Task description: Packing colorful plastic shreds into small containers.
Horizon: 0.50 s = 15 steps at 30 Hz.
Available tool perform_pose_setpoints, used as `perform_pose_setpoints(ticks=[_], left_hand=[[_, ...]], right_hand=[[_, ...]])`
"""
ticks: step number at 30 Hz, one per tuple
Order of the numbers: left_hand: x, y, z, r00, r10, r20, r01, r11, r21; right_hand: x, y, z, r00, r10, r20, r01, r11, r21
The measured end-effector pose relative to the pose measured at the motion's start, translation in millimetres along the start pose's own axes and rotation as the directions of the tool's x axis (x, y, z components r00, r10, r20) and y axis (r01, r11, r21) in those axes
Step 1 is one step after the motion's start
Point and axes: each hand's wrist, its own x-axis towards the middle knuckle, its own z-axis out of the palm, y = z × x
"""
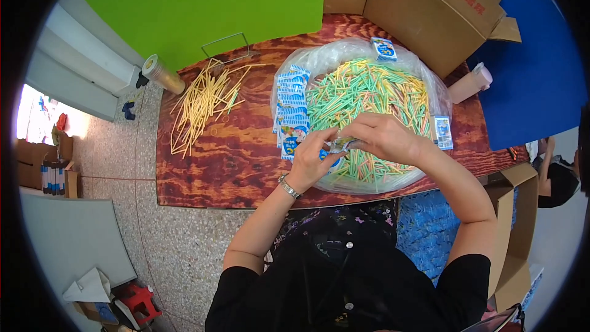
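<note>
My left hand (312, 158) and my right hand (381, 137) meet over a clear plastic bag (344, 55) heaped with green, yellow and orange sticks (369, 92). Between the fingers of both hands is a small shiny packet (342, 144). A metal watch sits on my left wrist. A row of blue and white packets (291, 107) lies along the left edge of the heap, just beside my left hand.
The dark red wooden table (215, 166) also carries a loose pile of yellow sticks (203, 104), a tape roll (161, 74) and single blue packets (384, 49) (442, 132). Cardboard boxes (430, 6) stand at the back; a green board (203, 6) leans behind.
</note>
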Motion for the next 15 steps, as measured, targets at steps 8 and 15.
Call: perform_pose_setpoints(ticks=[8, 15], left_hand=[[-44, -30, -26, 0.980, -0.193, -0.050, 0.197, 0.975, 0.106], [-61, -41, -44, 0.998, -0.062, -0.019, 0.065, 0.895, 0.441]], right_hand=[[24, 22, 63, 0.969, 0.177, -0.170, -0.136, 0.964, 0.227], [49, 37, 119, 0.934, 0.335, -0.121, -0.318, 0.938, 0.141]])
